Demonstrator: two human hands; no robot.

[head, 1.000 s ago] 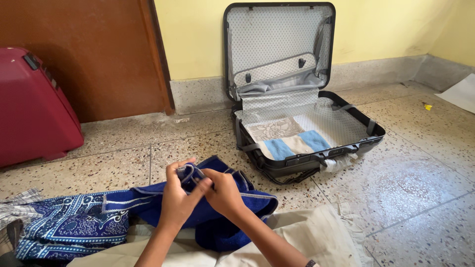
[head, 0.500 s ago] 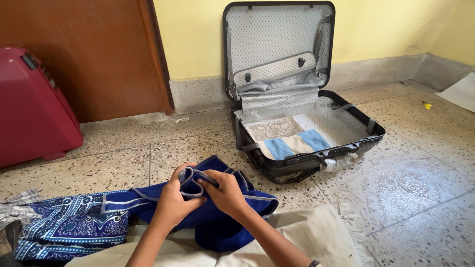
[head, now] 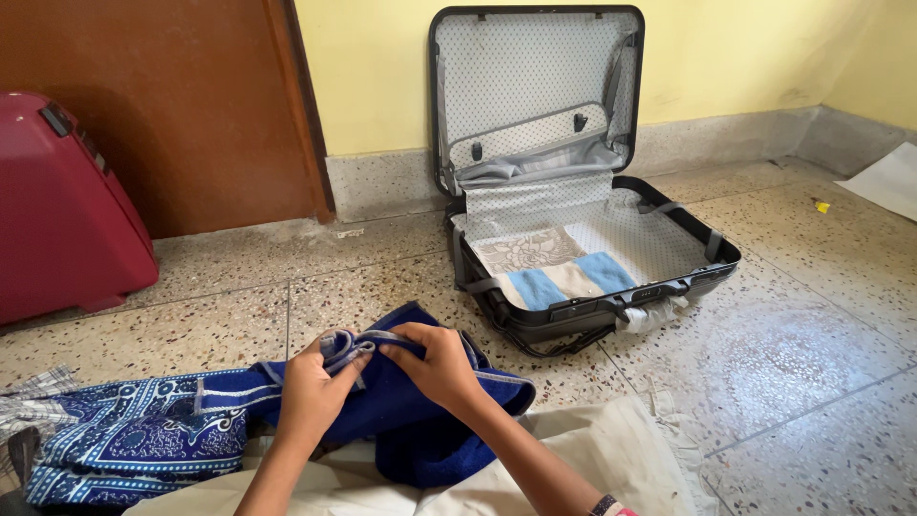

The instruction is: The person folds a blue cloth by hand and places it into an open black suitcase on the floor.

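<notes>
My left hand (head: pixel 313 390) and my right hand (head: pixel 437 365) both pinch the grey-trimmed edge of a dark blue towel (head: pixel 411 420) that lies bunched on the floor in front of me. The two hands sit close together, thumbs on top of the trim. Left of the towel lies a blue and white patterned cloth (head: pixel 134 440). Beyond the hands an open black suitcase (head: pixel 702 272) stands on the floor, lid leaning on the wall, with a folded blue and beige towel (head: pixel 564 280) and a pale patterned cloth (head: pixel 528 249) inside.
A red hard suitcase (head: pixel 67 210) stands at the left by a brown door (head: pixel 172 105). A cream cloth (head: pixel 592 459) covers the floor near me. A checked fabric (head: pixel 29 401) shows at the far left. A white sheet (head: pixel 888 177) lies at the right wall.
My left hand has slid down and to the left along the towel's trim, so the edge is stretched flatter between the two hands. The right hand has barely shifted.
</notes>
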